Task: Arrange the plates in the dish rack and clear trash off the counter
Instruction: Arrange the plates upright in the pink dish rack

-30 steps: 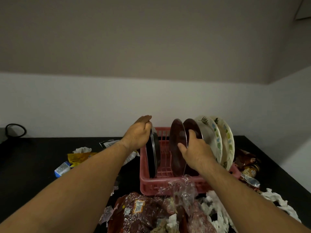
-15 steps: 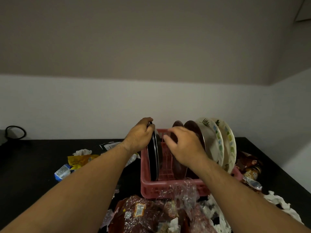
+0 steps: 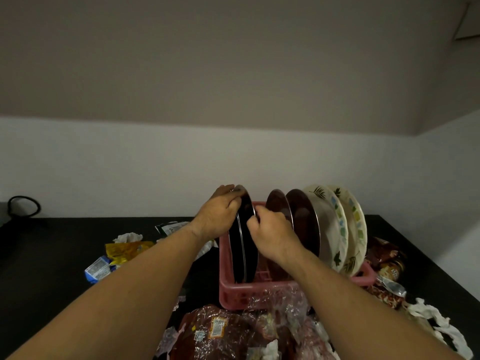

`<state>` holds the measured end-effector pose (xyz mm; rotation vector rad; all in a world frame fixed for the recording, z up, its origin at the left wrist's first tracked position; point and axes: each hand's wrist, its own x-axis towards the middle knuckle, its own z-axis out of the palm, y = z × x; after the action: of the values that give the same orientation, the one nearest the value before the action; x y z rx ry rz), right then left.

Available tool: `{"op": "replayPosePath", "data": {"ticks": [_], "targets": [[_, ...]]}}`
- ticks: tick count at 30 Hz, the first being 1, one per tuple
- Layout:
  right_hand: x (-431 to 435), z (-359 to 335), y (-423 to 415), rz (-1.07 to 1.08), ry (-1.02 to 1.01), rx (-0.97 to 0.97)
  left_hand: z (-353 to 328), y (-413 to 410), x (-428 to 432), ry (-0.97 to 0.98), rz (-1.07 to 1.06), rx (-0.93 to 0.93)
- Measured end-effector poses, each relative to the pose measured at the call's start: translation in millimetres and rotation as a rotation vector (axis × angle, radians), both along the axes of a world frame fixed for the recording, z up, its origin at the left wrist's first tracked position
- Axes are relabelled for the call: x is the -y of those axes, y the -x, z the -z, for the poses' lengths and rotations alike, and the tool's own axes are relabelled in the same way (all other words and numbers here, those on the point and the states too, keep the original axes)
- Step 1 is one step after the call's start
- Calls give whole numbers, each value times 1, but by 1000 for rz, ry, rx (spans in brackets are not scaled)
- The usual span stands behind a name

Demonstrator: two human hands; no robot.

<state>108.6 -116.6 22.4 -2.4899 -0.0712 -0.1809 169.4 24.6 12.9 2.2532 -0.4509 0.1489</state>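
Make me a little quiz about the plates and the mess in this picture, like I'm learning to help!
1. How many leaf-patterned plates stand in the dish rack?
2. The left hand and right hand both hold which? A) black plates B) brown plates C) leaf-patterned plates
3. True or false: the yellow wrapper lies inside the rack.
Key: 1 two; 2 A; 3 false, it lies on the counter, left of the rack.

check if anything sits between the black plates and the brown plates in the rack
Only the right hand, pinching the black plates at the rim opposite the left hand; nothing else shows in the rack before the brown plates.
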Motion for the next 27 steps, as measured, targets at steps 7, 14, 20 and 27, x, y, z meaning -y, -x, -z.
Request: {"op": "replayPosePath", "data": {"ticks": [7, 14, 20, 27], "targets": [[-6, -31, -14, 29, 222, -84, -2, 8, 2, -41, 11, 79], [3, -49, -22, 122, 377, -86, -1, 10, -3, -114, 0, 116], [-1, -74, -25, 151, 433, 32, -1, 12, -2, -131, 1, 134], [10, -121, -26, 252, 516, 193, 7, 5, -3, -133, -49, 89]]}}
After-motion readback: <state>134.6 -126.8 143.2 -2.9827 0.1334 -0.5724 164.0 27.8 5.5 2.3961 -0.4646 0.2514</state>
